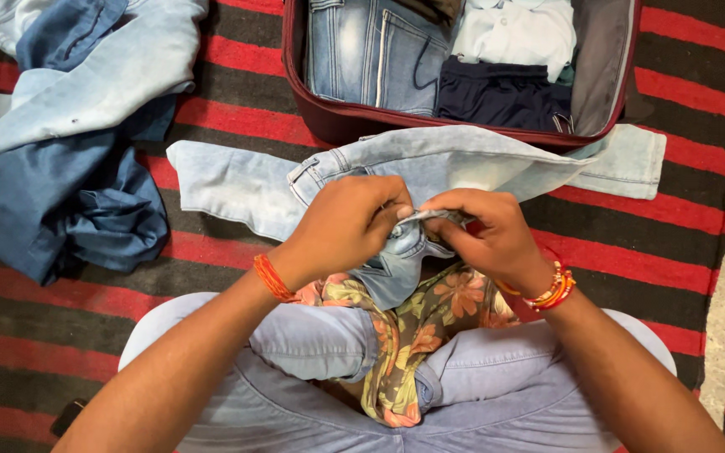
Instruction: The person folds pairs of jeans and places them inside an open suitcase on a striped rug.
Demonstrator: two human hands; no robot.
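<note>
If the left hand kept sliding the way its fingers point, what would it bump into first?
Probably the right hand. The left hand points rightward along the waistband of the light jeans, and both hands' fingertips nearly touch there already.

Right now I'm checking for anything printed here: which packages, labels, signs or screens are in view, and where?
None shows: no package, label, sign or screen.
Open maroon fabric suitcase: top centre, holding folded clothes.
Pale blue denim jeans: before the suitcase, waistband pinched by left hand and right hand.
Small dark flat object: bottom left on the striped rug, too unclear to identify.
</note>
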